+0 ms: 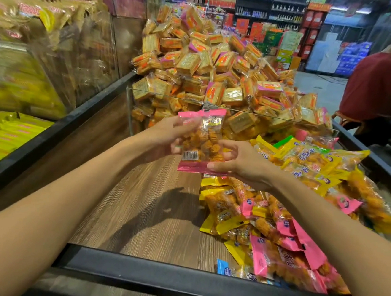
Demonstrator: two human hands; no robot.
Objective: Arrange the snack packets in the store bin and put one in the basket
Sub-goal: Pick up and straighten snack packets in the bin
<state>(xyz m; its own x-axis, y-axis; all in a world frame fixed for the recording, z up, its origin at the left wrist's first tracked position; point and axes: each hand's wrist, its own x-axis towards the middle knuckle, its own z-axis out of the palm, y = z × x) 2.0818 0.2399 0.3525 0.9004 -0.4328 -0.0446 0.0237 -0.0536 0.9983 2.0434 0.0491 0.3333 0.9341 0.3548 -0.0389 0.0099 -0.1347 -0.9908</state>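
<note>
We're holding a pink-edged snack packet [201,140] up over the bin's wooden floor [140,214], left hand [167,134] pinching its top, right hand [240,163] pinching its bottom edge; loose packets [285,218] are piling at four o'clock.

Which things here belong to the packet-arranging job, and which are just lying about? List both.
Part of the job:
- pink-edged snack packet, held by left hand and right hand
- loose pile of pink and yellow snack packets
- wood-floored store bin

Just lying about:
- heap of cracker packs behind the clear divider
- yellow packets in the left bin
- person in red
</note>
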